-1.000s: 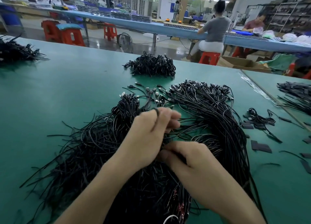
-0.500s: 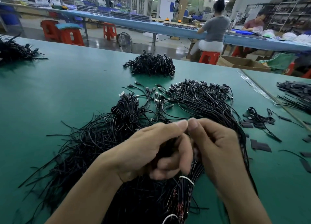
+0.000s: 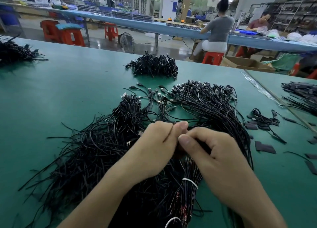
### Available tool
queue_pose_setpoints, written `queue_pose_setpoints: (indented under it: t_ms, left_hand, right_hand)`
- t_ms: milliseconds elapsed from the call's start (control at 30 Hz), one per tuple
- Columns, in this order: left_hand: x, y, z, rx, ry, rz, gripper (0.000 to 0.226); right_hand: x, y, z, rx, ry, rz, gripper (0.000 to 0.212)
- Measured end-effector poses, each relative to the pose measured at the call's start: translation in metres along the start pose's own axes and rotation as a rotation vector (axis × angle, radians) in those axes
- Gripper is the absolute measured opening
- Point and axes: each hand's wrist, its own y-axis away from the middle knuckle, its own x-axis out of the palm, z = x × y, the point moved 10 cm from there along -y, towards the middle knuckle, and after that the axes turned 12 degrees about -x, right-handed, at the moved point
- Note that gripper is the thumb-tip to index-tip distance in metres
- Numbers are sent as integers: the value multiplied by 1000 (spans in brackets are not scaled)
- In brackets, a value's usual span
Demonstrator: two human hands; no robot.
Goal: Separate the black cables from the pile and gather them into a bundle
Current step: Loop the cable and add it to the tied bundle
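Black cables [image 3: 205, 107], thin and tangled, pinched by left hand [image 3: 154, 150] and right hand [image 3: 217, 155].

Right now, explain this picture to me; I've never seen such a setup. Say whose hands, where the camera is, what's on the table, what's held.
No machine here: a person works bare-handed, and the one picture comes from a camera worn on their head, looking down. On the green table lies a big pile of black cables. Farther back sits a smaller heap; flat black pieces lie to the right. Near the wrists a white tie binds one bundle. The left hand and right hand meet over the pile, fingers curled round a few cables; how many is hidden.
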Motion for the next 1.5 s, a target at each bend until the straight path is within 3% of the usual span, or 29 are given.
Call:
queue_pose_setpoints:
  t_ms: [133, 333, 400, 467, 533, 600, 700, 767, 833, 933, 1033, 1200, 1367, 1500]
  left_hand:
    - [27, 11, 12, -242, 249, 344, 63]
    - [29, 23, -11, -256, 853, 681, 53]
    - [20, 22, -24, -198, 1087, 714, 49]
    - [6, 13, -24, -147, 1235, 571, 48]
    - [-11, 3, -11, -118, 1184, 292, 50]
    - [-22, -2, -2, -69, 1012, 115, 47]
    - [-28, -2, 2, -9, 522, -65, 41]
    - [-19, -1, 1, -18, 151, -71, 40]
    - [-1, 0, 6, -94, -54, 49, 50]
    - [20, 7, 15, -232, 61, 290, 62]
    - [27, 16, 8, -251, 252, 445, 64]
    - [36, 30, -2, -256, 479, 694, 61]
    - [37, 25, 7, -288, 423, 627, 55]
    - [30, 13, 15, -299, 340, 370, 61]
  right_hand:
    - [-23, -1, -6, -27, -103, -189, 18]
    - [-3, 0, -29, 121, -299, -217, 27]
    - [6, -1, -28, 147, -277, -155, 28]
    - [16, -1, -21, 120, -166, -46, 29]
    - [26, 0, -15, 91, -54, 71, 25]
    - [33, 3, -11, 79, 10, 170, 23]
    - [33, 6, -9, 88, 28, 238, 19]
    - [23, 4, -5, 40, 82, 207, 21]
    - [7, 1, -2, 0, 88, 102, 19]
    - [-12, -1, -5, -27, -42, -72, 13]
    - [-13, -3, -5, -66, -220, -122, 13]
    - [-2, -2, -8, -53, -388, -25, 18]
    - [-1, -1, -9, -50, -330, 38, 10]
    - [-4, -1, -14, -35, -166, -12, 11]
